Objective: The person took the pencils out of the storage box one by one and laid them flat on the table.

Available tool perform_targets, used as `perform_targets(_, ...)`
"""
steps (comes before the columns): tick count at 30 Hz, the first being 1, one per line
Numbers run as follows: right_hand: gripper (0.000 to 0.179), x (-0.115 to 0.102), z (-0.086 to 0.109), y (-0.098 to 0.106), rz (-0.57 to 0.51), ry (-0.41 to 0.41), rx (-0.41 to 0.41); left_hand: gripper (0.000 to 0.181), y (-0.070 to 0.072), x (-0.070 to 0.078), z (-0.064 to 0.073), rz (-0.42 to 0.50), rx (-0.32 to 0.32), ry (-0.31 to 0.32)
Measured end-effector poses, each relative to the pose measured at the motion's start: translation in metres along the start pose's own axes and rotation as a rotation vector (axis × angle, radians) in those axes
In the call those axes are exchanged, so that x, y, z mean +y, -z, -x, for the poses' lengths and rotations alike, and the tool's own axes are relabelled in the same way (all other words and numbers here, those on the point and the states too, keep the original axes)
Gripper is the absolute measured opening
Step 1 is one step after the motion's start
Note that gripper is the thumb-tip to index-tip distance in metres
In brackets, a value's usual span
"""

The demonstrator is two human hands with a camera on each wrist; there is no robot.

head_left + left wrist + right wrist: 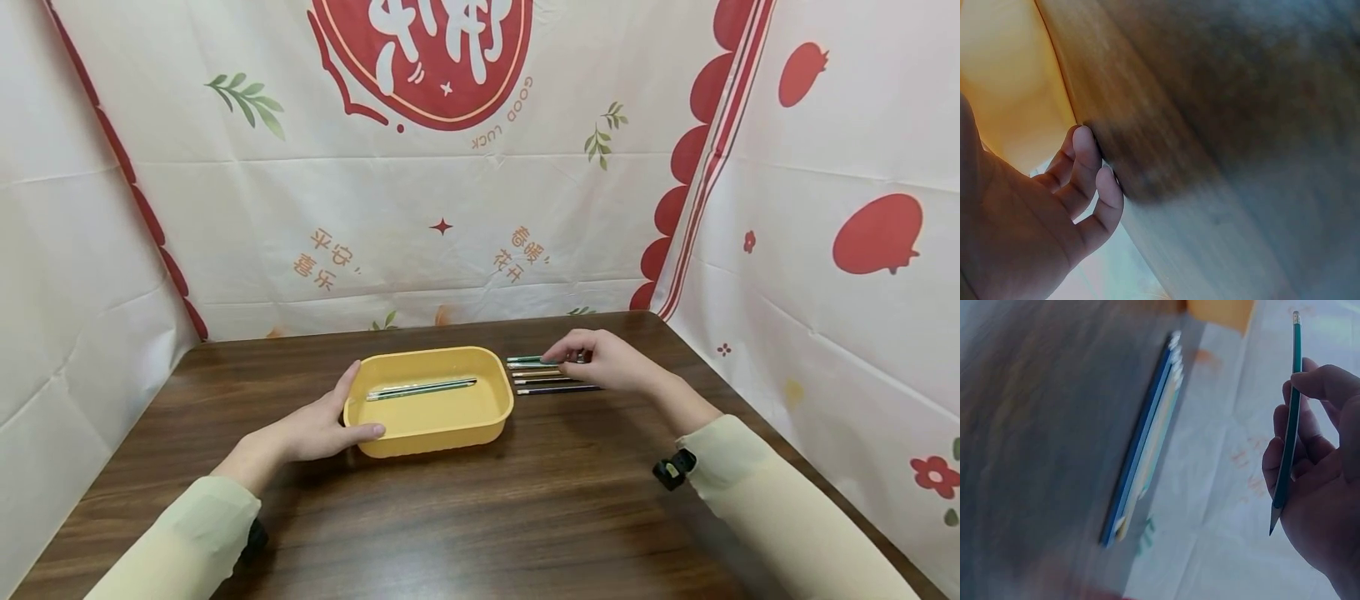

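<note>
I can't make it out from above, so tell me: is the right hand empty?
No, the right wrist view shows the right hand holding a sharpened green pencil.

The 2 arms [795,504] reach forward, the left hand [318,427] with its thumb [366,432] spread from bent fingers [1087,151], the right hand [613,360] pinching.

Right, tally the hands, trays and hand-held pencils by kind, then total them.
Hands: 2 (left hand, right hand)
Trays: 1 (yellow tray)
Hand-held pencils: 1 (green pencil, in the right hand)
Total: 4
</note>
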State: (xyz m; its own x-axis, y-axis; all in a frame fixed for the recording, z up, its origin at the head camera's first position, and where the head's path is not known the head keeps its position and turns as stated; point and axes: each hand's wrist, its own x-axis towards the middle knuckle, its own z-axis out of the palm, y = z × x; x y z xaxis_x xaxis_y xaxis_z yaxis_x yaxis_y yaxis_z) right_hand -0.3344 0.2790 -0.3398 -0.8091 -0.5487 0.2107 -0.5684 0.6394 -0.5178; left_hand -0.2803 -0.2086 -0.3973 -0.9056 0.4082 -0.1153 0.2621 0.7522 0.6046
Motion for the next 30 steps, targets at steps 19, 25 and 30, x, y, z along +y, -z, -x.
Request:
perform_targets(19,0.028,0.051,0.009,-0.018,0.046,-0.06,-0.197,0.128,-0.002,0.001,0.002,-0.004,-0.004,0.008)
perform_targets(25,0.027,0.052,0.008,-0.021,0.078,-0.062,-0.218,0.128,-0.002,0.002,0.001,0.002,-0.005,0.003)
perform_targets(30,0.029,0.053,0.007,-0.024,0.091,-0.064,-0.24,0.127,-0.001,0.003,0.001,0.001,-0.003,0.001)
